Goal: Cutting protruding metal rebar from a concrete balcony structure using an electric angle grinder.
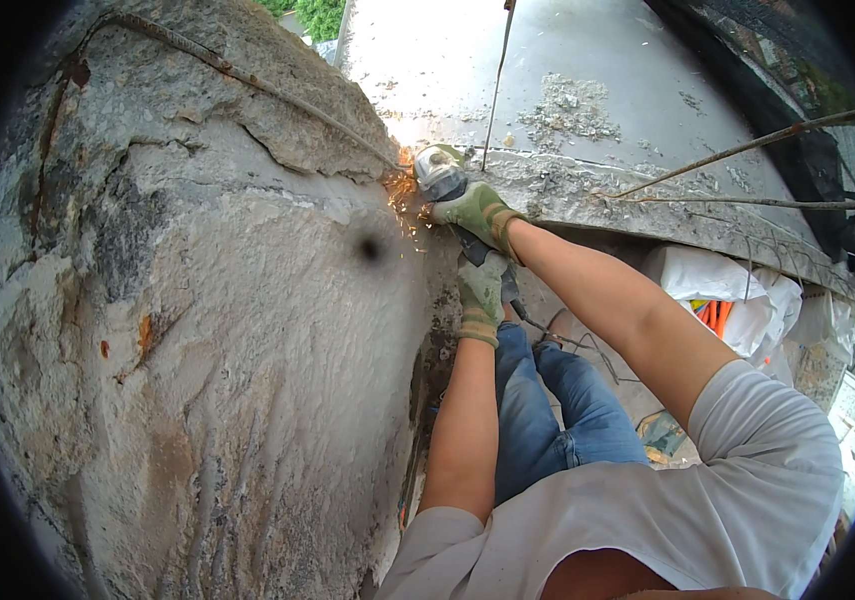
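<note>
My gloved left hand (482, 290) is closed round the rear of the body of an angle grinder (439, 178). Farther forward, my gloved right hand (480, 212) grips the same tool just behind its head. Orange sparks (403, 188) spray from the disc side and fall along the edge of a broken concrete block (277, 300). A rusty rebar (277, 92) runs across the top of that block, its end reaching the sparks. Whether the disc touches it cannot be made out. Glare and the guard hide the disc.
Bent rebars (747, 150) stick out at the right above a rough concrete ledge (587, 185). Another thin rod (498, 85) stands upright beyond the grinder. Rubble (572, 112) lies on the grey slab. A power cord hangs by my legs, and a white sack (737, 290) sits below the ledge.
</note>
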The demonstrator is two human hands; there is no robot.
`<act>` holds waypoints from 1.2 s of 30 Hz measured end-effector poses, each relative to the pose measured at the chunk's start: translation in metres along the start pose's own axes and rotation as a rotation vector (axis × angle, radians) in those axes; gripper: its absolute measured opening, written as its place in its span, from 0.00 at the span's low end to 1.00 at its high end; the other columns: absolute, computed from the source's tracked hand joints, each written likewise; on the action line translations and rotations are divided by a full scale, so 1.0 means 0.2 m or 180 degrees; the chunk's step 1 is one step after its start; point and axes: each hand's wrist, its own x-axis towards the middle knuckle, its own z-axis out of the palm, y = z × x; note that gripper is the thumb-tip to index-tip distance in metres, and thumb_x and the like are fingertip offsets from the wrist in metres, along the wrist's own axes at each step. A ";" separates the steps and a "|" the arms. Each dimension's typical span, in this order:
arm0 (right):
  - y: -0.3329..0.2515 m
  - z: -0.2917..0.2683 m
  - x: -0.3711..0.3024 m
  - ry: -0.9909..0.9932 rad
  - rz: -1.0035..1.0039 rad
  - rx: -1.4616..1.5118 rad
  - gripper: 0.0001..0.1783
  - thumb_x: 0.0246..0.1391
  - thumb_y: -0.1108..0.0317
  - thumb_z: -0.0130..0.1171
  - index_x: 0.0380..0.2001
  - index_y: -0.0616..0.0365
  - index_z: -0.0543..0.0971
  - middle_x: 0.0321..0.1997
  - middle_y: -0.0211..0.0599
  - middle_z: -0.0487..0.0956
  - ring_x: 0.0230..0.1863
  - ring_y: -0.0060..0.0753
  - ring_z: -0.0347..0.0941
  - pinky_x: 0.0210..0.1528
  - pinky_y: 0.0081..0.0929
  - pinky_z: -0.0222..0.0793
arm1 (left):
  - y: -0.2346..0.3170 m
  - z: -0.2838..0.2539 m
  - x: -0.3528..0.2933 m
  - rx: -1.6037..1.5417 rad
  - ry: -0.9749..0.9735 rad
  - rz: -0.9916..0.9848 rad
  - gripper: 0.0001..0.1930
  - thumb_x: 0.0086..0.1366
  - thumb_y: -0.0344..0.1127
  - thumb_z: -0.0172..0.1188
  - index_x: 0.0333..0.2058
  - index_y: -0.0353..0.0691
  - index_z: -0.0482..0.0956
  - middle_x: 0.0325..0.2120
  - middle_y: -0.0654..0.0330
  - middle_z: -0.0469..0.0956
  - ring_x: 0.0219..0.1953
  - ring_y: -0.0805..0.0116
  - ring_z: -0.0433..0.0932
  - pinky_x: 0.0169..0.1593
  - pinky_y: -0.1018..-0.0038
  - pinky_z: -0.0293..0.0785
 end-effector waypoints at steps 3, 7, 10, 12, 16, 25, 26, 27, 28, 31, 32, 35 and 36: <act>-0.01 0.00 0.00 -0.0043 0.0107 0.0024 0.28 0.32 0.52 0.67 0.34 0.65 0.83 0.29 0.47 0.81 0.32 0.38 0.77 0.37 0.33 0.73 | -0.03 -0.01 0.03 0.0072 0.0042 0.0055 0.19 0.58 0.35 0.63 0.47 0.34 0.75 0.40 0.59 0.79 0.37 0.66 0.76 0.40 0.69 0.75; -0.09 0.05 -0.04 -0.0170 0.0065 0.0041 0.29 0.31 0.51 0.67 0.34 0.65 0.83 0.30 0.47 0.81 0.32 0.37 0.77 0.37 0.33 0.73 | -0.16 -0.13 0.09 0.0217 0.0223 0.0536 0.09 0.60 0.34 0.63 0.37 0.39 0.79 0.29 0.66 0.77 0.26 0.74 0.74 0.28 0.73 0.71; -0.03 -0.01 0.00 -0.0102 0.0201 -0.0122 0.29 0.31 0.51 0.67 0.34 0.66 0.83 0.30 0.48 0.81 0.32 0.37 0.77 0.37 0.33 0.73 | -0.19 -0.05 0.11 0.0078 0.0147 0.0522 0.08 0.61 0.34 0.62 0.38 0.39 0.79 0.30 0.67 0.77 0.26 0.75 0.74 0.28 0.74 0.71; -0.06 0.00 -0.03 -0.0117 0.0184 -0.0151 0.30 0.31 0.51 0.67 0.34 0.66 0.83 0.30 0.48 0.81 0.32 0.37 0.77 0.37 0.33 0.73 | -0.19 -0.07 0.11 -0.0151 0.0176 0.0449 0.08 0.61 0.34 0.62 0.38 0.40 0.79 0.30 0.67 0.77 0.26 0.75 0.74 0.28 0.75 0.71; -0.07 -0.03 -0.02 -0.0192 0.0244 -0.0209 0.31 0.30 0.51 0.67 0.35 0.68 0.83 0.30 0.48 0.81 0.33 0.37 0.77 0.38 0.33 0.73 | -0.13 -0.07 0.10 -0.0115 0.0093 0.0141 0.14 0.61 0.34 0.62 0.44 0.36 0.76 0.35 0.64 0.77 0.32 0.72 0.75 0.35 0.73 0.73; -0.11 -0.03 -0.04 -0.0242 0.0249 0.0093 0.28 0.30 0.54 0.69 0.33 0.66 0.83 0.30 0.46 0.81 0.32 0.35 0.77 0.36 0.33 0.73 | -0.07 -0.04 0.06 -0.0287 0.0112 0.0042 0.21 0.58 0.32 0.64 0.49 0.33 0.73 0.41 0.61 0.77 0.36 0.69 0.76 0.39 0.72 0.75; -0.11 -0.04 -0.04 -0.0236 0.0258 0.0092 0.28 0.30 0.54 0.69 0.33 0.66 0.83 0.30 0.46 0.81 0.32 0.35 0.77 0.36 0.33 0.73 | -0.07 -0.03 0.06 -0.0399 0.0157 -0.0044 0.21 0.58 0.32 0.64 0.50 0.34 0.73 0.40 0.62 0.77 0.36 0.69 0.75 0.39 0.72 0.74; -0.10 -0.05 -0.04 -0.0200 0.0240 0.0015 0.28 0.31 0.54 0.68 0.33 0.66 0.83 0.30 0.46 0.81 0.32 0.35 0.77 0.36 0.33 0.73 | -0.08 -0.03 0.06 -0.0399 0.0150 -0.0053 0.21 0.58 0.32 0.64 0.50 0.34 0.73 0.40 0.62 0.77 0.36 0.69 0.75 0.39 0.72 0.74; -0.10 -0.05 -0.04 -0.0165 0.0221 -0.0061 0.28 0.31 0.53 0.68 0.33 0.66 0.83 0.30 0.46 0.81 0.31 0.35 0.77 0.35 0.33 0.73 | -0.08 -0.03 0.07 -0.0391 0.0035 -0.0053 0.21 0.58 0.32 0.64 0.50 0.34 0.73 0.40 0.62 0.77 0.36 0.70 0.75 0.39 0.72 0.74; -0.16 0.01 -0.09 -0.0184 0.0206 0.0213 0.28 0.31 0.53 0.68 0.33 0.66 0.83 0.29 0.45 0.81 0.31 0.34 0.77 0.35 0.32 0.73 | -0.11 -0.11 0.09 -0.0600 0.0004 -0.0017 0.21 0.58 0.33 0.64 0.50 0.34 0.73 0.39 0.63 0.77 0.35 0.70 0.75 0.38 0.72 0.74; -0.19 0.03 -0.10 -0.0219 0.0187 0.0220 0.28 0.31 0.53 0.68 0.33 0.66 0.83 0.29 0.45 0.81 0.31 0.34 0.77 0.35 0.32 0.73 | -0.12 -0.14 0.09 -0.0831 0.0038 -0.0010 0.20 0.58 0.33 0.64 0.49 0.34 0.74 0.39 0.63 0.77 0.35 0.70 0.75 0.37 0.72 0.74; -0.13 -0.06 -0.06 -0.0178 0.0256 -0.0100 0.28 0.31 0.52 0.67 0.34 0.65 0.83 0.29 0.45 0.81 0.32 0.34 0.77 0.36 0.31 0.73 | 0.05 0.01 0.01 -0.0026 0.0134 -0.0002 0.19 0.57 0.34 0.63 0.46 0.33 0.75 0.38 0.62 0.78 0.34 0.70 0.75 0.37 0.72 0.74; -0.13 -0.06 -0.06 -0.0184 0.0271 -0.0099 0.29 0.32 0.52 0.67 0.34 0.65 0.83 0.30 0.45 0.81 0.32 0.34 0.77 0.37 0.31 0.73 | 0.04 0.01 0.01 -0.0023 0.0130 0.0004 0.19 0.57 0.34 0.63 0.46 0.33 0.75 0.38 0.62 0.78 0.34 0.70 0.75 0.37 0.72 0.74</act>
